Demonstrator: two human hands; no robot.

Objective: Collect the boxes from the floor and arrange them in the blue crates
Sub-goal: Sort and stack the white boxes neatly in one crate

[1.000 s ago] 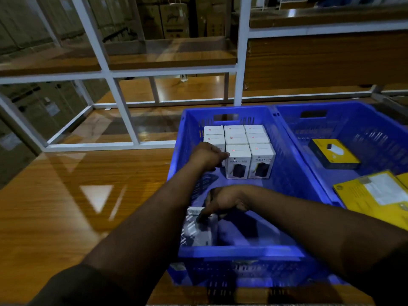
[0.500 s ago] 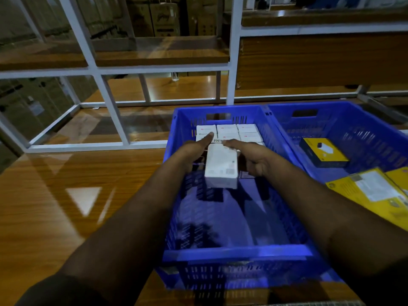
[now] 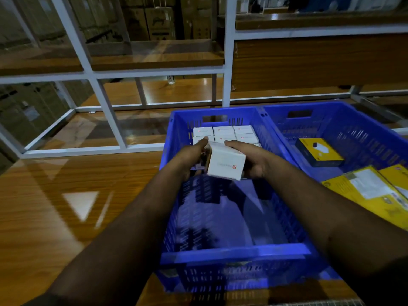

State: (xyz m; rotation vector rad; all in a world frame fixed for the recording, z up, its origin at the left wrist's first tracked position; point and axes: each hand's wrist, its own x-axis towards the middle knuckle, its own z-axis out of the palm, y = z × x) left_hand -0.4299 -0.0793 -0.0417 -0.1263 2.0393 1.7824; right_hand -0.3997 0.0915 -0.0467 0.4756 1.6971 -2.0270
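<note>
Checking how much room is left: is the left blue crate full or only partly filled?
Partly filled. White boxes stand only at the far end of the left blue crate; its near floor lies bare.

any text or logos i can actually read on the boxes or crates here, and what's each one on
No word reads clearly in the head view.
Held white box: small red square logo beside grey lettering, upside down and blurred, unreadable.
Packed white boxes in the left blue crate: tiny red marks, too small.
Yellow flat box: white label, print too small.
Cardboard cartons behind: markings too dim.
</note>
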